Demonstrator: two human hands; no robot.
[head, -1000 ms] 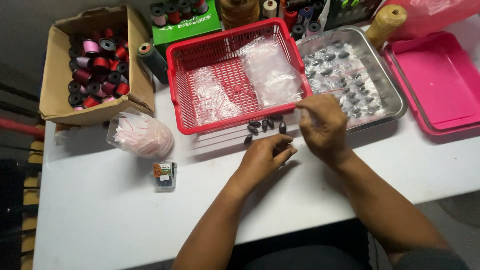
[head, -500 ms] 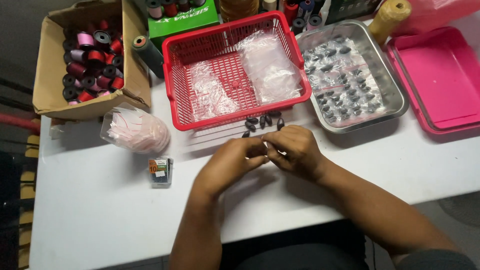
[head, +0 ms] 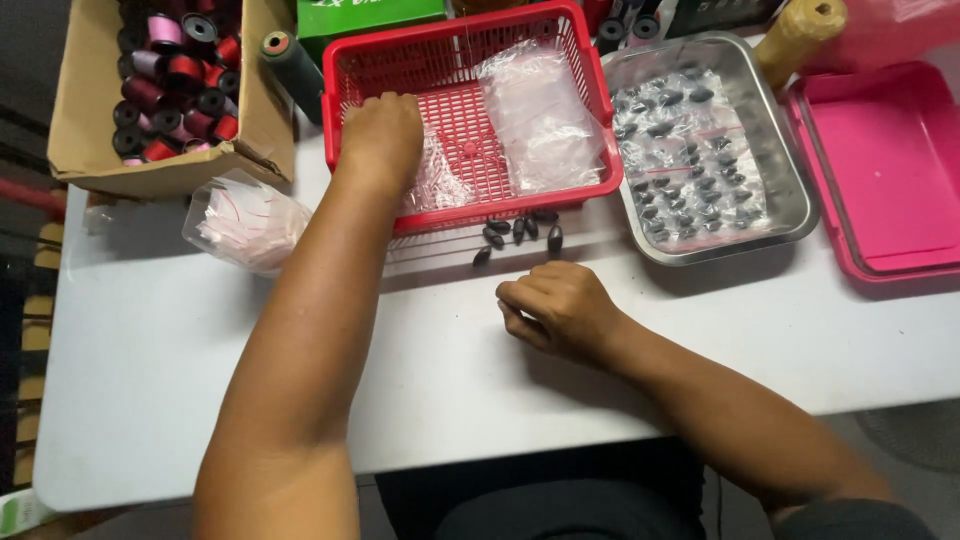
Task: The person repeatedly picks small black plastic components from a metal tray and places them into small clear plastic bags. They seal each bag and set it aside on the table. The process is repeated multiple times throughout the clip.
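My left hand (head: 382,135) reaches into the red plastic basket (head: 592,80) and rests on a pile of small clear bags (head: 440,180) at its left side; whether it grips a bag is hidden. A second pile of clear bags (head: 540,115) lies at the basket's right. My right hand (head: 555,308) sits on the white table (head: 140,350) just in front of the basket, fingers curled shut; anything inside them is hidden. Several small dark oval pieces (head: 518,232) lie loose on the table between my right hand and the basket.
A steel tray (head: 790,170) with bagged dark pieces stands right of the basket, then a pink tray (head: 885,170). A cardboard box of thread spools (head: 170,80) sits at the back left, with a bag of small clear packets (head: 245,220) before it. A green box (head: 365,15) lies behind the basket.
My left hand left my right hand and went up and left into the basket. My right hand stayed near the table's middle. The camera view moved closer.
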